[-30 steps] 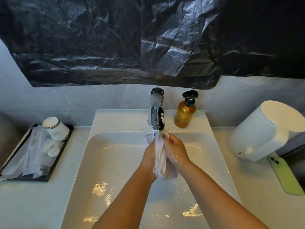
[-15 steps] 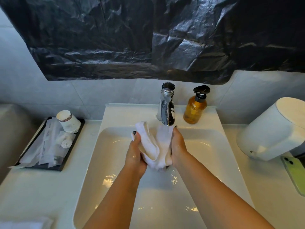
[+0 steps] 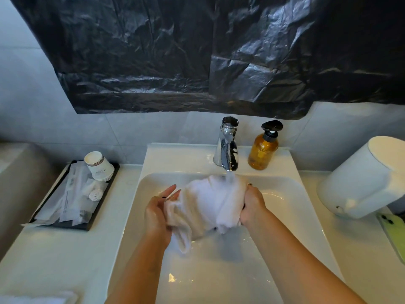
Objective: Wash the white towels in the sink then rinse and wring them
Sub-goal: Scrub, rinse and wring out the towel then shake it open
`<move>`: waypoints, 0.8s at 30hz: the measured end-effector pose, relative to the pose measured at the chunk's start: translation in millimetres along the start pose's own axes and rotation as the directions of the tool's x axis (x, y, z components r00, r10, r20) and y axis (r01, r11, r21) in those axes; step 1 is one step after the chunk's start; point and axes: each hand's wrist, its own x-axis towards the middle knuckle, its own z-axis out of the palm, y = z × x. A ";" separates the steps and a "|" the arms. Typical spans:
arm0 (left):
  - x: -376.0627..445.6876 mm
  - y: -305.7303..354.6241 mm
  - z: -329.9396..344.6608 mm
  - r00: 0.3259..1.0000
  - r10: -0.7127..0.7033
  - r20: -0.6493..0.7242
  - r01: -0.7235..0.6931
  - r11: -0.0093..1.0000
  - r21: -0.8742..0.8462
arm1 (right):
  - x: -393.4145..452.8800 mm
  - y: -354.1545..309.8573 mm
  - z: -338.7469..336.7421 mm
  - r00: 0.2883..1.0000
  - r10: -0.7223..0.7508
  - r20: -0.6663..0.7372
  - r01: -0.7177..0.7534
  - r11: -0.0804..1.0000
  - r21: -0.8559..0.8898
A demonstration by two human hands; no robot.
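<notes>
Both hands stretch the white towel [image 3: 208, 202] crosswise, left-to-right, under the faucet [image 3: 228, 148].

White counter [image 3: 54, 255]: tray [image 3: 103, 207], phone [image 3: 394, 231]

Dim, soft light. Glare glints in the wet sink [image 3: 175, 279] at six o'clock. Motion blurs the towel [image 3: 206, 202]; edges bow.
</notes>
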 end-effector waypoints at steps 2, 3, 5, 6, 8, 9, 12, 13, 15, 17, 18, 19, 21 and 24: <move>-0.7 -7.2 -6.9 0.985 0.095 0.143 -0.146 0.900 0.410 | -4.4 -0.6 1.1 0.998 0.059 0.028 -0.061 0.997 0.046; -1.9 -11.4 -7.7 0.953 0.110 0.281 -0.271 0.724 0.635 | -8.0 -0.6 2.9 0.993 0.103 0.052 -0.105 0.993 0.054; -1.6 -27.8 -3.2 0.870 -0.004 0.493 -0.477 0.246 0.844 | -11.4 3.0 8.0 0.981 0.155 0.116 -0.157 0.987 0.011; -5.0 -32.6 4.8 0.831 -0.010 0.557 -0.557 -0.030 0.830 | -17.2 3.7 11.4 0.972 0.170 0.163 -0.169 0.985 -0.022; -12.4 -38.3 19.3 0.773 0.004 0.634 -0.614 -0.246 0.750 | -24.7 3.0 14.5 0.945 0.179 0.273 -0.170 0.984 -0.056; -15.5 -36.7 24.3 0.781 0.022 0.624 -0.605 -0.217 0.766 | -31.5 -1.8 15.2 0.937 0.167 0.307 -0.159 0.986 -0.050; -13.9 -22.1 35.4 0.847 0.202 0.492 -0.532 0.305 0.790 | -40.6 -20.4 5.9 0.916 0.075 0.394 -0.054 0.996 -0.065; -11.4 -18.6 37.1 0.873 0.209 0.440 -0.486 0.431 0.760 | -41.7 -24.1 -0.1 0.907 0.066 0.416 -0.029 0.995 -0.097; -3.8 -18.5 29.3 0.897 0.241 0.370 -0.437 0.606 0.665 | -41.7 -24.3 -11.4 0.929 0.046 0.367 0.042 0.973 -0.228; -2.2 -13.7 25.0 0.912 0.268 0.311 -0.398 0.763 0.509 | -30.8 -13.2 -26.3 0.975 -0.095 0.201 0.185 0.849 -0.495; -2.1 -8.4 25.4 0.926 0.265 0.269 -0.359 0.838 0.410 | -20.4 -4.7 -35.3 0.965 -0.229 0.128 0.255 0.706 -0.660; -4.7 -2.0 25.7 0.939 0.254 0.232 -0.315 0.906 0.284 | -12.5 4.2 -44.5 0.929 -0.342 0.140 0.313 0.525 -0.791; -2.4 6.2 26.5 0.954 0.215 0.210 -0.231 0.971 0.057 | -0.8 26.1 -57.2 0.886 -0.363 0.288 0.386 0.235 -0.892; -0.8 22.1 28.1 0.965 0.198 0.171 -0.205 0.978 0.025 | 7.3 57.1 -62.8 0.828 -0.250 0.502 0.496 -0.091 -0.863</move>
